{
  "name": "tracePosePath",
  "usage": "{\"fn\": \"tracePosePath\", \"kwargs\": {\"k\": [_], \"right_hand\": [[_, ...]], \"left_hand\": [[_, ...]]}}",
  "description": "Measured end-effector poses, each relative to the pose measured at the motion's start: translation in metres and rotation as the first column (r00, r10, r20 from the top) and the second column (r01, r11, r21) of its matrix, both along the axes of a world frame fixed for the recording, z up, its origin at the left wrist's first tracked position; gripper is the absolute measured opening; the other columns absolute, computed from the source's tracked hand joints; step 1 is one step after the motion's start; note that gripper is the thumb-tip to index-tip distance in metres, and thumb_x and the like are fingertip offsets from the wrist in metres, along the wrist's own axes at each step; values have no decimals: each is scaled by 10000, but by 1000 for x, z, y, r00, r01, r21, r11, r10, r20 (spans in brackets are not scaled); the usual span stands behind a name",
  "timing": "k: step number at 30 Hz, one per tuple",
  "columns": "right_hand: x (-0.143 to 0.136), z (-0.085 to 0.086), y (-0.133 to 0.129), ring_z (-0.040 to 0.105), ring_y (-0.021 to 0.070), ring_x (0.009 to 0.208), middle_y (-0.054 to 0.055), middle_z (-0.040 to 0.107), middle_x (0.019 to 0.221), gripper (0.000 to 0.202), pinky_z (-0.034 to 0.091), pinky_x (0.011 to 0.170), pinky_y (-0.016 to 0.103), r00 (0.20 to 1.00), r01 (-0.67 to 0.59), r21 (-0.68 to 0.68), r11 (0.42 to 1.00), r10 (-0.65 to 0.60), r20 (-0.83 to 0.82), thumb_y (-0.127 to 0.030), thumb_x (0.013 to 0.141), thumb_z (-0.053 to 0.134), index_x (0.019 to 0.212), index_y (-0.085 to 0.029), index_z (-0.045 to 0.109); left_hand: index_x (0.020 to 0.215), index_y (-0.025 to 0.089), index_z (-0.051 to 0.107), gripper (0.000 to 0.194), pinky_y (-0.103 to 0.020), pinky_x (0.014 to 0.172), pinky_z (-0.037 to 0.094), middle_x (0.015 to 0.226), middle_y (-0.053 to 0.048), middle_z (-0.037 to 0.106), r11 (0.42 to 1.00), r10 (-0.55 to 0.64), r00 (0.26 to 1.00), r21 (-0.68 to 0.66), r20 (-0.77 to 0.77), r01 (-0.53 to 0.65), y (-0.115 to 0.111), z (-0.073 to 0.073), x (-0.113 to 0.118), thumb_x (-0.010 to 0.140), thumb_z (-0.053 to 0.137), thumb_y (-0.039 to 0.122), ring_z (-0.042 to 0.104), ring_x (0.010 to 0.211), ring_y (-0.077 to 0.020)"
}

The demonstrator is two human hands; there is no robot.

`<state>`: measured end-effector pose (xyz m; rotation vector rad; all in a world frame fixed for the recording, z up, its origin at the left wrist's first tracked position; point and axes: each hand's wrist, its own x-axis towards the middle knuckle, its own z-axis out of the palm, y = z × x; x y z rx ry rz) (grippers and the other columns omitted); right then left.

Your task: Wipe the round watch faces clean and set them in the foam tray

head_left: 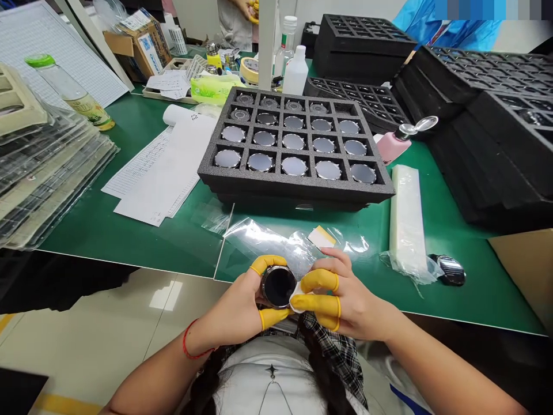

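Note:
My left hand (239,305), with yellow finger cots on its thumb and a finger, grips a round watch case (279,286) with a dark glass face turned up. From the other side my right hand (341,300), also in yellow finger cots, pinches a small white wipe (297,298) against the watch's edge. Both hands are just off the table's near edge. Beyond them lies clear plastic film (268,239) with a small white-and-yellow card (322,237) on it. A black foam tray (298,185) behind holds rows of similar watch cases; one back-right compartment has no watch showing.
To the right lie a wrapped white block (406,213) and a black computer mouse (449,270). A pink pump bottle (394,144) stands beside the tray. Papers (168,167), stacked plastic trays (47,173) and a drink bottle (71,92) occupy the left. More foam trays (358,52) stand behind.

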<state>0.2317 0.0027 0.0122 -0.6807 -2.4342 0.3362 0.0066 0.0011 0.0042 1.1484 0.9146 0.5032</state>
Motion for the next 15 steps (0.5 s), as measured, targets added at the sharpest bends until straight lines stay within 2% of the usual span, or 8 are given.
{"fn": "tracePosePath", "kwargs": {"k": [5, 7, 10, 15], "right_hand": [[12, -2, 6, 497, 189, 954, 14, 664, 916, 244, 255, 1061, 412, 994, 85, 144, 986, -93, 53, -104, 883, 527, 1051, -231, 651], [11, -2, 6, 500, 188, 927, 16, 650, 895, 260, 282, 1045, 426, 981, 189, 189, 964, -193, -1, -76, 873, 529, 1053, -230, 637], [1, -2, 3, 508, 189, 905, 26, 614, 891, 322, 342, 1008, 455, 943, 326, 157, 932, -310, -117, -26, 854, 523, 1084, -233, 610], [-20, -2, 0, 519, 207, 914, 52, 632, 956, 350, 363, 986, 486, 960, 276, 108, 955, -269, -76, -13, 846, 507, 1129, -202, 585]], "left_hand": [[1219, 265, 441, 519, -256, 777, 526, 1022, 6, 594, 998, 28, 999, 54, -41, -25, 0, -2, 3, 789, 729, 222, 598, 832, -121], [1217, 268, 443, 523, -259, 781, 533, 1016, 11, 593, 997, 47, 997, 63, -56, -44, -1, -2, 4, 785, 736, 233, 606, 826, -120], [1218, 273, 439, 529, -251, 769, 533, 992, 21, 594, 997, 50, 997, 55, -51, -47, -1, -1, 4, 783, 738, 230, 605, 817, -116], [1220, 257, 440, 503, -253, 756, 527, 987, 15, 611, 997, 15, 999, 75, -31, -12, -2, -1, 7, 801, 718, 225, 609, 824, -125]]}}
